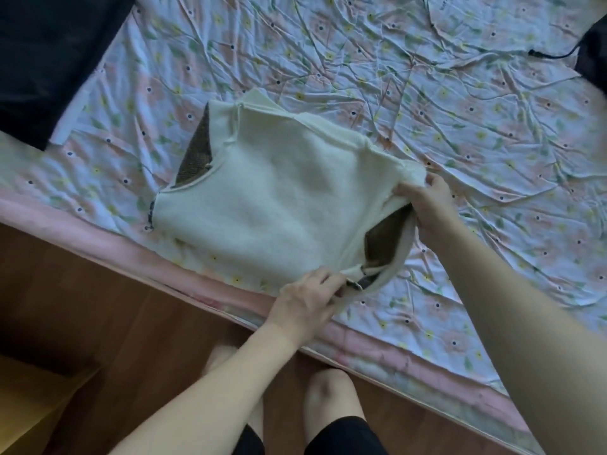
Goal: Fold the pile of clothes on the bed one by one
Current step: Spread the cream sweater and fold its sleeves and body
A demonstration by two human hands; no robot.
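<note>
- Near the bed's edge, on the flowered sheet (427, 93), I see a cream sweater (279, 198) lying folded into a rough rectangle, soft and fuzzy, with raw seams showing along its far and left sides.
- Brown knit patches (195, 149) show at its left side and again at its near right corner, darker and coarser than the cream fleece.
- My left hand (308, 300) has its fingers curled together on the sweater's near corner, pinching the cream edge just where a small dark tab peeks out.
- My right hand (427, 205) grips the far right corner, thumb on top and fingers tucked under the fabric, lifting that edge slightly off the sheet.
- Sheet: thin, heavily creased cotton-like cloth, pale blue with pink flowers and green leaves, a pink border running along the mattress edge.
- Dark cloth (49, 60) lies at the bed's upper left; another dark item (593, 57) with a black cord (555, 55) sits at the upper right.
- Wooden floor (98, 290) runs below the bed, smooth and brown.
</note>
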